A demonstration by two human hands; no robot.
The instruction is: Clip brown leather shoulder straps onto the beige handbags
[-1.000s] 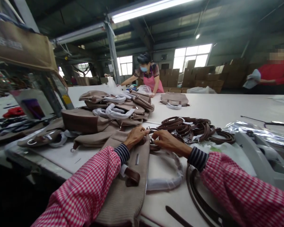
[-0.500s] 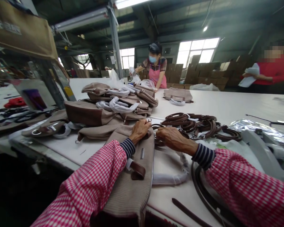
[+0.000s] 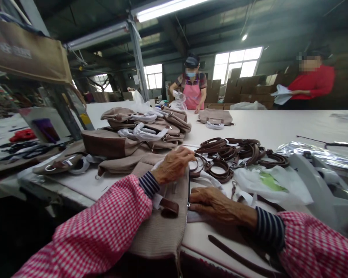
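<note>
A taupe ribbed handbag point(image 3: 159, 235) with brown leather trim lies in front of me, its zipper point(image 3: 186, 220) running along the right edge. My left hand point(image 3: 175, 164) is closed, fingers pinched on the far end of the bag beside that zipper. Partway along the same edge, my right hand point(image 3: 213, 204) pinches the small metal zipper pull point(image 3: 189, 204). A brown leather tab point(image 3: 169, 207) sticks up from the bag's face. The bag's wrapped handle lies partly hidden behind my right hand.
Several similar bags point(image 3: 104, 143) are piled at the back left. Coiled brown straps point(image 3: 220, 170) lie beyond my hands, next to plastic wrap point(image 3: 278, 185) and a grey machine point(image 3: 316, 193). A loose strap point(image 3: 234, 255) lies front right. Two people stand across the table.
My right hand has moved toward me along the bag's zipper edge. The left hand stays at the far end, its wrist raised slightly. The camera view has shifted a little.
</note>
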